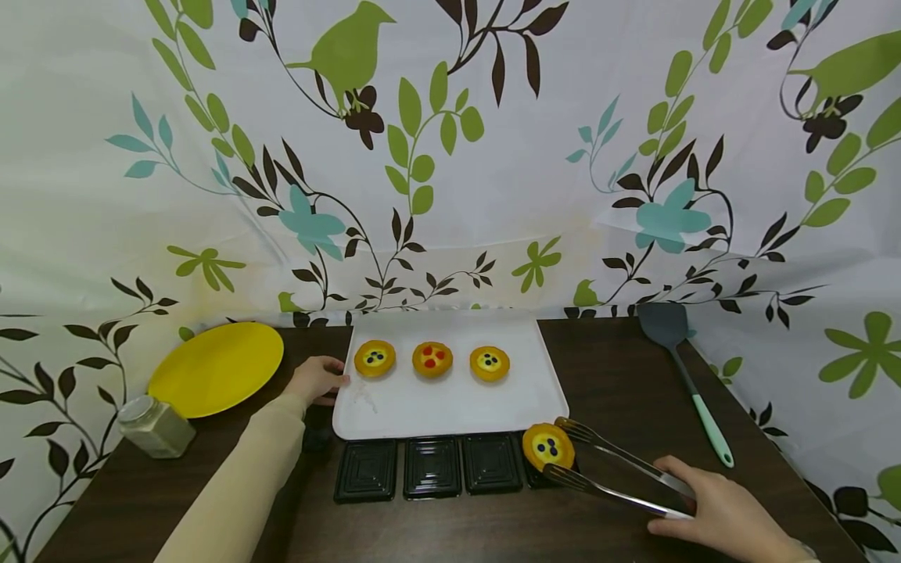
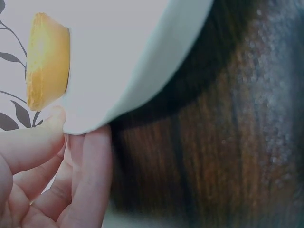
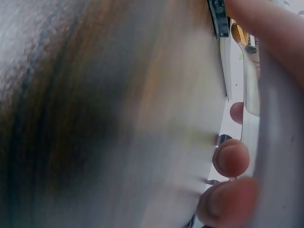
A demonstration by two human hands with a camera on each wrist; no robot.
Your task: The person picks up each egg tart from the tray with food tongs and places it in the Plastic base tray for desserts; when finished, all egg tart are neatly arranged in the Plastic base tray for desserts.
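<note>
Tart [image 1: 548, 448] between tong tips: handling notes

Position: by the near right corner of the white tray [image 1: 450, 408], over the right-most black dish [image 1: 537, 477] on the table [image 1: 394, 536]; lifted or resting, cannot tell. Metal tongs [image 1: 644, 503] have their tips at its far and near edges. Right hand [image 1: 725, 504] grips the tongs by both arms; left hand [image 1: 314, 381] pinches the tray's left rim, thumb above, fingers beneath.

Handling (judged): light; shell probably firm, brittle if real pastry; yellow filling likely softer. Real or imitation: not determinable. Three dark berries on top could be knocked loose. If its side flares upward like that of the tray tart [image 2: 47, 61] in the left wrist view, smooth metal may slip. Best hold: low on the crust, across its full width, light squeeze, tips off the filling, tart level.
</note>
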